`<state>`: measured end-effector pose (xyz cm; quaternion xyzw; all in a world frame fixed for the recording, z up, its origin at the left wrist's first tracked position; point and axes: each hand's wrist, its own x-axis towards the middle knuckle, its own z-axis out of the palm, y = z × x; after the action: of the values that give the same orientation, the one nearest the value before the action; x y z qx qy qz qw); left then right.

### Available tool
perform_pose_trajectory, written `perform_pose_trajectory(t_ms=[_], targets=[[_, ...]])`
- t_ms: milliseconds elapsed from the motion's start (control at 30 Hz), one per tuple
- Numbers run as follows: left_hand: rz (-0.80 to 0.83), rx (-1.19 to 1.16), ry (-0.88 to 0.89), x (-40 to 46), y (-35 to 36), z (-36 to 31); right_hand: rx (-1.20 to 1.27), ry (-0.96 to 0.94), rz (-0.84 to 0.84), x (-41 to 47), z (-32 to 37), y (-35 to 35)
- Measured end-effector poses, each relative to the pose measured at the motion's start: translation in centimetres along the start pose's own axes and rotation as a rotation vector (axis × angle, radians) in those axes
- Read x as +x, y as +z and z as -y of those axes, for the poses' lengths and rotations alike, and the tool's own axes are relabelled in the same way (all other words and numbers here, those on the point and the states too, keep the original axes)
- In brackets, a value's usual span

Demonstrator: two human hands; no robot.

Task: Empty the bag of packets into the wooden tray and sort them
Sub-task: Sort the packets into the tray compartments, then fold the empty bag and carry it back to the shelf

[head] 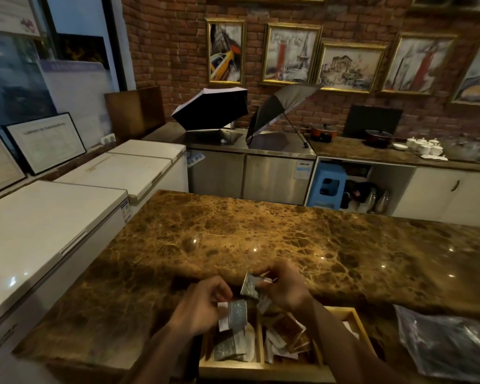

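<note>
café kitchen | chest freezers (53,217) | steel counter fridge (250,173) | teacups (424,146)

Wooden tray (263,368) cut off at the near edge — right compartment mostly behind the right hand's (284,289) forearm. Packet print too blurred to read.

Both forearms enter from bottom edge, angled inward and forward. Left hand (200,303) raised, back toward camera, fingers curled, pinching thin flat item at fingertips. Right hand (284,288) slightly higher and farther forward, fingers bent, likewise pinching. Hands close together, not touching.
</note>
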<state>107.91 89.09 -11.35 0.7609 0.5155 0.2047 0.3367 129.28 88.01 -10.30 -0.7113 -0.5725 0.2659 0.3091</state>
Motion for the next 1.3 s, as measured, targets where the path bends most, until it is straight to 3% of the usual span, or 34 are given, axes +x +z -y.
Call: perform_pose_trajectory(t_ms=[233, 433, 600, 900, 1300], targets=[[0.078, 0.135, 0.013, -1.4, 1.1, 0.4, 0.044, -0.094, 0.070, -2.1, 0.3, 0.7], [-0.013, 0.212, 0.103, -1.4, 0.1, 0.9, -0.018, -0.038, 0.249, -3.6, 0.9, 2.1], [-0.069, 0.228, 0.108, -0.9, -0.7, 2.1, -0.254, -0.106, 0.105, -4.4, 0.8, 2.7], [-0.121, 0.094, 0.124, 0.2, 1.8, -0.1, -0.190, -0.040, 0.002, -5.4, -1.3, -1.1], [-0.075, 0.165, 0.193, 3.7, 8.6, -11.6, -0.228, 0.083, -0.234, -8.5, -13.7, -17.5]])
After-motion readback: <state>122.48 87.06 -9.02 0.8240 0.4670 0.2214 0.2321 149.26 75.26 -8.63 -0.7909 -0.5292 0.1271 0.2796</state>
